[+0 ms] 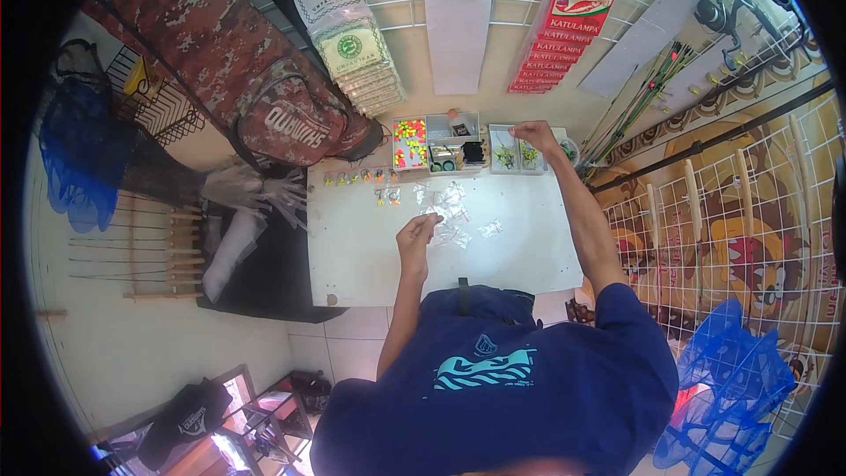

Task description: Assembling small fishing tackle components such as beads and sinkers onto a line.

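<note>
My left hand (416, 238) is closed in a pinch above the white table (370, 256), beside a loose pile of small clear plastic bags (451, 198). What its fingertips hold, if anything, is too small to tell. At the back right, my right hand (536, 135) reaches over a clear divided box (518, 170) with small green-yellow pieces (505, 157) in it. Those fingers are pinched too, and their contents cannot be made out. Left of that box stands a white compartment tray (452, 115) with red and yellow float beads (411, 143), black pieces (474, 152) and a small bottle (459, 126).
Several small filled packets (354, 178) lie in rows at the table's back left. Packets hang from a wall grid behind. A camouflage rod bag (291, 115) leans at the left, fishing rods (648, 92) stand at the right, and blue nets (727, 379) hang at lower right.
</note>
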The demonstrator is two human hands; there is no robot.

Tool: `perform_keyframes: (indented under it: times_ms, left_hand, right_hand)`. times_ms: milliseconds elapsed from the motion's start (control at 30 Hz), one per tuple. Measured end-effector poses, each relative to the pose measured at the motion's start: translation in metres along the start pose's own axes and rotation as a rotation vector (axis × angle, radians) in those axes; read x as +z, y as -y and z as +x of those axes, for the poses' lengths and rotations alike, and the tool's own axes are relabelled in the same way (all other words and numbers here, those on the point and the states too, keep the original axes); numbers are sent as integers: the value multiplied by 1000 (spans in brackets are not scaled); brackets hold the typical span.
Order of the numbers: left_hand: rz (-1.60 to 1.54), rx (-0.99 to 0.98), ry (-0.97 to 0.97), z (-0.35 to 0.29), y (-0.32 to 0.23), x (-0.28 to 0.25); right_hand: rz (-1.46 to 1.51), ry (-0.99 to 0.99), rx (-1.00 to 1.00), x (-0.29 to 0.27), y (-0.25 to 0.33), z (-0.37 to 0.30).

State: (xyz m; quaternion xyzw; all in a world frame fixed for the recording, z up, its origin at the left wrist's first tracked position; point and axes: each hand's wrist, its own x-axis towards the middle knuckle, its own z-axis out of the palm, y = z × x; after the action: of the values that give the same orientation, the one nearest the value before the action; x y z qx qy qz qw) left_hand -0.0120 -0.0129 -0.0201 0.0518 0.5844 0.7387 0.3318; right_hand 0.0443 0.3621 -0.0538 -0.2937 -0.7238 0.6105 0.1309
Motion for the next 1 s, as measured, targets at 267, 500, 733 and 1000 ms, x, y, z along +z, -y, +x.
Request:
perform_keyframes:
  times_ms: [267, 500, 733, 1000]
  left_hand:
    - [135, 68, 117, 23, 1, 23]
    - [514, 296, 286, 84, 1, 95]
    - [704, 477, 391, 141, 14, 155]
    - [679, 463, 383, 164, 35, 164]
  right_hand:
    - [34, 32, -2, -3, 0, -1]
    - [51, 6, -8, 3, 23, -17]
    - [139, 9, -53, -4, 26, -24]
    - [156, 12, -38, -7, 15, -20]
